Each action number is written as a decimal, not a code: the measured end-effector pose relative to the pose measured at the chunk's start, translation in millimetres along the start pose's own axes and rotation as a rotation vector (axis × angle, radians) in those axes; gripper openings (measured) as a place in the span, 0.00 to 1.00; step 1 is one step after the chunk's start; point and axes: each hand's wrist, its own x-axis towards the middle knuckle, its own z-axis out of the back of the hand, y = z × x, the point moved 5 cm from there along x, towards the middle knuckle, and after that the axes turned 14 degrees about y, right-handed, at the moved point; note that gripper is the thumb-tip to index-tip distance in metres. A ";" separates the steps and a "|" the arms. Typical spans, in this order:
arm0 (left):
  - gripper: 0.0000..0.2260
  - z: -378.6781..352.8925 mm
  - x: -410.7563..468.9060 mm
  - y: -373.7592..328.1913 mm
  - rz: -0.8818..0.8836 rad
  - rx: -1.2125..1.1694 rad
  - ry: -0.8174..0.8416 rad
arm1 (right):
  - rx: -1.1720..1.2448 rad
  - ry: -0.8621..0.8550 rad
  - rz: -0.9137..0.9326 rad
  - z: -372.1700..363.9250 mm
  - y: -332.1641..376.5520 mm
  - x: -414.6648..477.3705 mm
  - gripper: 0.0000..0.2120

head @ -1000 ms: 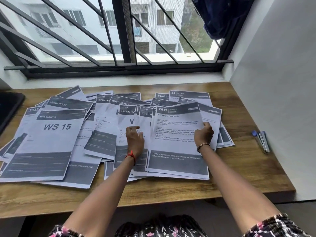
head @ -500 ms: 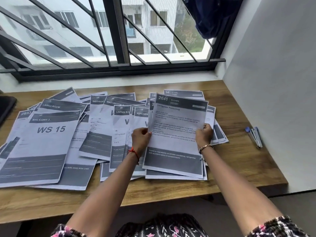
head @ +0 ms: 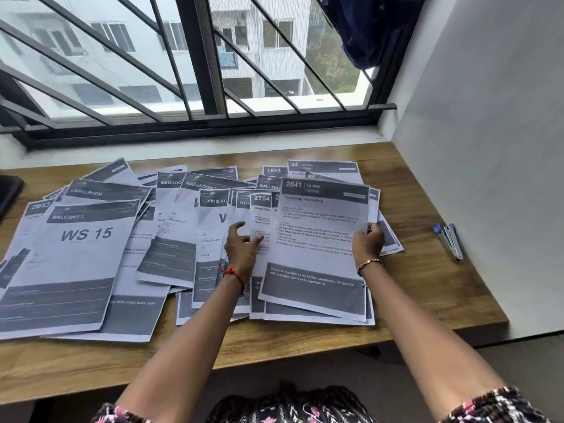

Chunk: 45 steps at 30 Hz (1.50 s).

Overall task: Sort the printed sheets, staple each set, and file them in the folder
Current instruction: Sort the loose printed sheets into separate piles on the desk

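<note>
Many printed sheets lie overlapped across the wooden desk (head: 427,288). On the right, the sheet headed "2641 KITCHEN" (head: 317,239) is on top, slightly lifted, and my right hand (head: 367,244) pinches its right edge. My left hand (head: 242,248) is off that sheet, its fingers loosely spread and its fingertips touching the sheet headed "2754" (head: 262,209) just underneath. A large "WS 15 / BALCONY" sheet (head: 76,257) tops the left pile. Living room, washroom and bedroom sheets (head: 183,215) lie in the middle. A blue and silver stapler (head: 448,241) lies at the right, near the wall.
A white wall (head: 488,148) closes the desk's right side, and a barred window (head: 198,71) runs along the back. A dark object (head: 9,190) pokes in at the left edge. Bare wood shows along the front edge and around the stapler.
My left hand has let go of the 2641 sheet's left edge and moved left onto the sheet below. My right hand keeps hold, and the 2641 sheet has shifted right, uncovering the 2754 sheet.
</note>
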 end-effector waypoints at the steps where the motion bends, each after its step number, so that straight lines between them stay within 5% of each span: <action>1: 0.23 -1.6 -0.2 0.1 -0.018 0.002 0.023 | -0.006 -0.001 -0.002 1.2 0.7 -1.2 0.09; 8: 0.33 -20.0 0.0 -0.8 -0.016 0.074 0.244 | -0.082 0.070 0.115 -6.7 11.4 -10.9 0.11; 15: 0.41 -25.9 4.4 5.5 -0.026 -0.057 0.332 | -0.244 0.316 0.185 -29.0 5.7 -4.5 0.15; 19: 0.22 -21.7 0.8 -2.6 -0.009 -0.122 0.286 | -0.382 0.331 0.167 -39.9 -26.0 25.0 0.22; 25: 0.24 -13.6 0.5 -7.2 -0.021 -0.203 0.181 | -0.298 0.378 0.212 -33.7 14.3 -8.2 0.15; 39: 0.37 -13.2 -2.2 1.0 -0.008 0.051 0.304 | -0.311 0.389 0.300 -44.4 21.0 -8.4 0.21; 45: 0.22 -3.0 -10.0 -11.5 -0.063 -0.096 0.272 | -0.294 0.369 0.344 -53.2 29.3 -10.2 0.25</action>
